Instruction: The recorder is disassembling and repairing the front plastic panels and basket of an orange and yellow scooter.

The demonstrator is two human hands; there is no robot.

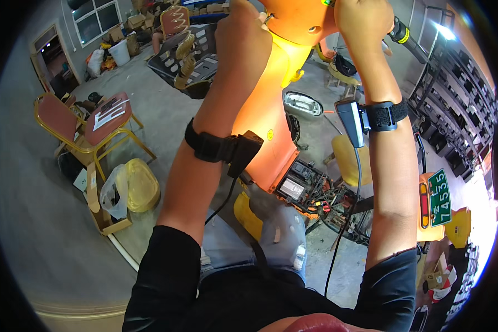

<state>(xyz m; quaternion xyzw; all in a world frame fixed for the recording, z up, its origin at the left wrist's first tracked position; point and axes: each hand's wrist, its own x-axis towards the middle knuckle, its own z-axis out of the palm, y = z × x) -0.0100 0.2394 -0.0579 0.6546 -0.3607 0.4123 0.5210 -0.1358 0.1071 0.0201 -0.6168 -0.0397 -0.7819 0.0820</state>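
An orange scooter stands before me, its orange front body brightly lit in the middle. My left hand is closed at the left edge of the orange handlebar cover at the top of the picture. On the cover's right edge my right hand is closed too, beside a black handlebar grip with a yellow band. The far sides of both hands are hidden. A yellow hook sticks out below the cover. Lower down, the scooter's floor is uncovered, showing a black battery compartment and tangled wiring.
A grey oval shell lies on the floor beyond the scooter. To the left stand a red chair, a cardboard box and a yellow container. Shelves line the right wall. A green licence plate hangs at right.
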